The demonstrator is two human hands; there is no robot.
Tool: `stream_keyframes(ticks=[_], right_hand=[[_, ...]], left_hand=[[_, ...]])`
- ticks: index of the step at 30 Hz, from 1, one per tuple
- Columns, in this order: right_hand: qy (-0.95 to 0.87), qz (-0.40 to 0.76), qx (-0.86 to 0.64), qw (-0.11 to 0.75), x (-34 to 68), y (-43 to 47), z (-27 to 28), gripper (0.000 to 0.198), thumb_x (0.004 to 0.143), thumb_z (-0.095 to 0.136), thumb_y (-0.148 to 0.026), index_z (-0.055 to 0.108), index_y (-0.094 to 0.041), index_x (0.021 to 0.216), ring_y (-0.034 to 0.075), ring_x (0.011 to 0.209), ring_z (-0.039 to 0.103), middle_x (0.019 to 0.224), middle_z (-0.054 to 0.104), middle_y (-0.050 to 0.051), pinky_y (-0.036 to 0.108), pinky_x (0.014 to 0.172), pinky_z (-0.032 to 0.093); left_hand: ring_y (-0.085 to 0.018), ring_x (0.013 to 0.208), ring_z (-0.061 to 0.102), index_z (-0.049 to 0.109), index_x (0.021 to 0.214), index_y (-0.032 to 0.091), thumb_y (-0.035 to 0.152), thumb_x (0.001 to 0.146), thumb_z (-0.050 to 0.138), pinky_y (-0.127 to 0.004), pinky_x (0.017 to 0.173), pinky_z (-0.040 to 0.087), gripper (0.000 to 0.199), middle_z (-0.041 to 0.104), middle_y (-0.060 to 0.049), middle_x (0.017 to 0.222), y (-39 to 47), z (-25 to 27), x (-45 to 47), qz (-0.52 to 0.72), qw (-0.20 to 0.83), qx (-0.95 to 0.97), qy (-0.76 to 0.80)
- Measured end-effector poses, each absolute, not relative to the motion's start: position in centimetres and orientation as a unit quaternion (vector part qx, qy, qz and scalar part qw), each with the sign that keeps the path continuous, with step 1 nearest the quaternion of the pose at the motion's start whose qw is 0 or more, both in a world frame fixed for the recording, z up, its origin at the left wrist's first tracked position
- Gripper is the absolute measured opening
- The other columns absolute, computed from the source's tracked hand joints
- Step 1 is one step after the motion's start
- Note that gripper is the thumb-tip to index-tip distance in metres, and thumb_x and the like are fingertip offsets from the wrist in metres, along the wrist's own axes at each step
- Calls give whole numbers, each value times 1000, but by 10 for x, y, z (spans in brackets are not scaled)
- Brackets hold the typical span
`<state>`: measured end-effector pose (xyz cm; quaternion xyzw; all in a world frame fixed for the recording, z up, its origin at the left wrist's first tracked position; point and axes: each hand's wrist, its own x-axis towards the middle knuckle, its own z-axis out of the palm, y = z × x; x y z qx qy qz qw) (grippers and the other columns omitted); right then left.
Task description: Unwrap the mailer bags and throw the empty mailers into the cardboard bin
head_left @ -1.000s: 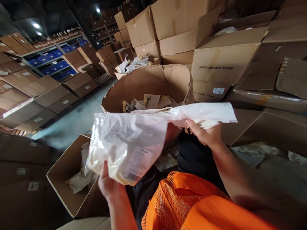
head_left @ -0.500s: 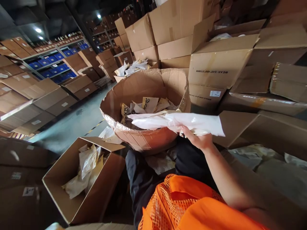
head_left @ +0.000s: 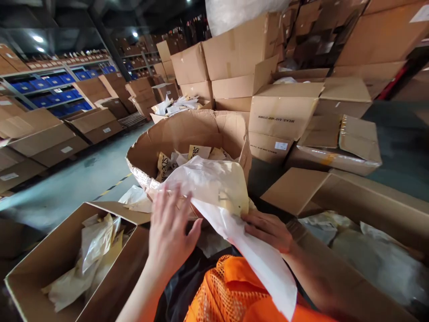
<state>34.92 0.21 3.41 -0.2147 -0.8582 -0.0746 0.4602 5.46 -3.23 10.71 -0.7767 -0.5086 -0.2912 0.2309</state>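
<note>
In front of me spreads a white translucent plastic bag (head_left: 214,179), with yellowish printed paper showing through its upper right part. My right hand (head_left: 270,229) grips the bag's right side, fingers curled over the edge. A narrow tail of plastic hangs from there toward my orange vest. My left hand (head_left: 172,223) is raised at the bag's left edge, fingers stretched and thumb apart; whether the fingertips touch it I cannot tell. Behind the bag stands a large rounded cardboard bin (head_left: 234,129), holding several yellow packages (head_left: 199,151) with black lettering.
An open carton (head_left: 110,277) with plastic-wrapped packages stands at lower left. Another open carton (head_left: 372,197) with clear bags is at right. Stacked cartons (head_left: 241,49) rise behind the bin. Shelves with blue bins (head_left: 40,83) line the far left, beyond the floor aisle (head_left: 97,165).
My left hand has come into view at the bag. The bag, held nearly flat and sideways before, is now tilted and spread, its tail lowered toward me. My view has shifted right.
</note>
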Motion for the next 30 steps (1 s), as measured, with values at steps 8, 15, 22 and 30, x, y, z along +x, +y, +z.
stream_keyframes(ticks=[8,15,22,30], right_hand=[[-838,-147,-122,512,302,0,27,12,94,64,-22,76,-22,93,18,90,75,94,79,7,28,76,65],[-878,-226,-171,385,249,-20,25,29,101,50,-35,75,-48,106,7,92,73,109,78,-10,17,73,60],[-878,-210,-139,408,252,-16,16,31,102,51,-34,78,-47,97,5,100,71,132,66,-21,19,97,57],[-905,-169,-137,367,244,-9,-19,25,102,52,-36,75,-45,109,11,111,69,138,64,-15,26,102,57]], left_hand=[[-31,144,46,41,157,21,39,85,59,-44,115,47,76,50,-7,156,50,181,118,-36,-91,-862,-498],[-64,146,13,32,161,18,31,86,71,-95,98,21,86,21,-21,167,86,135,174,137,27,-774,-618],[-48,150,27,48,153,33,0,83,43,-83,109,32,78,42,-3,161,49,108,56,-25,164,-869,-467],[-36,155,14,48,153,33,-4,87,49,-66,127,10,76,51,-3,154,11,93,12,-151,200,-904,-347]])
